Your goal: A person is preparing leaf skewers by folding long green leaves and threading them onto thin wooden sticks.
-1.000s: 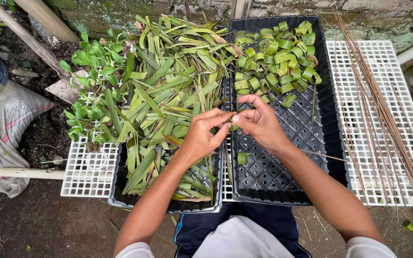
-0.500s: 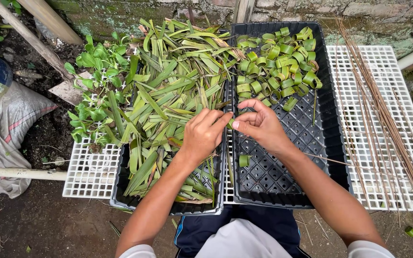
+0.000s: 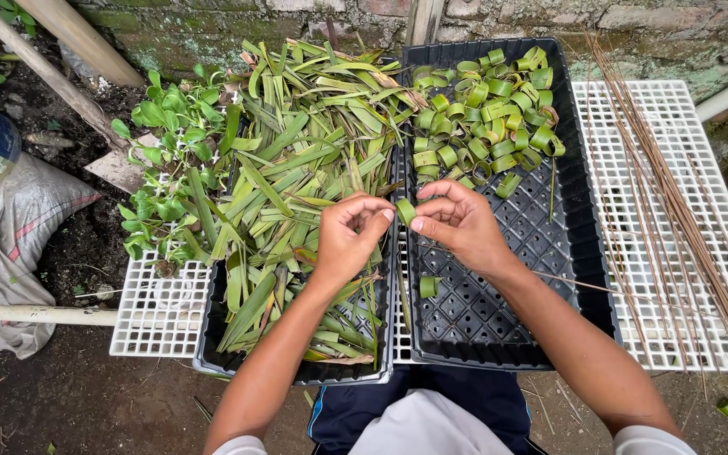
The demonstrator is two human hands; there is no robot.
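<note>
Leaf strips (image 3: 305, 168) in left tray (image 3: 212, 358); rolled rings (image 3: 486, 114) in right tray (image 3: 587, 278); sticks (image 3: 676, 202) on rack (image 3: 634, 135) right.

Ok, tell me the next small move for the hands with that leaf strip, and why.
Probably fasten the leaf ring and drop it into the right black tray. Both the left hand and right hand pinch it curled between fingertips, and finished rings already lie piled in that tray.

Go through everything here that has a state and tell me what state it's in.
Left hand: pinching the leaf ring.
Right hand: pinching the same ring.
Leaf ring: rolled, held between both hands.
Left tray: heaped with flat leaf strips.
Right tray: partly filled with rolled rings.
</note>
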